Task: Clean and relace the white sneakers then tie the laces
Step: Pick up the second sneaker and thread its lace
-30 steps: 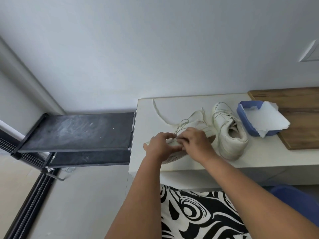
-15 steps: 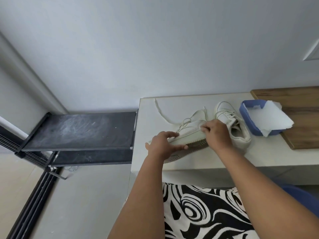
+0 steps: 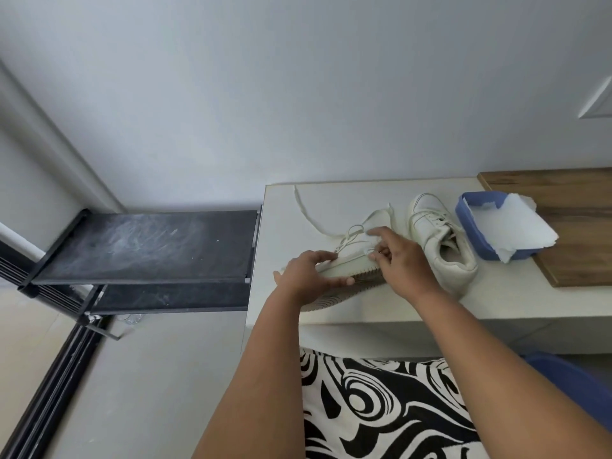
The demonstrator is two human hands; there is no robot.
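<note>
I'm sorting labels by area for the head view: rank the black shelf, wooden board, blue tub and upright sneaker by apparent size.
1. black shelf, clearly largest.
2. wooden board, though cut off at the frame edge.
3. blue tub and upright sneaker look about alike, so I won't rank them.

A home, most likely an entryway or a plain living room: bare grey walls, a pale tiled floor [image 3: 159, 392], a low white desk [image 3: 496, 303] with a wooden board [image 3: 569, 226] at its right edge, and a dusty black metal shoe rack [image 3: 145, 246] beside its left edge.
</note>
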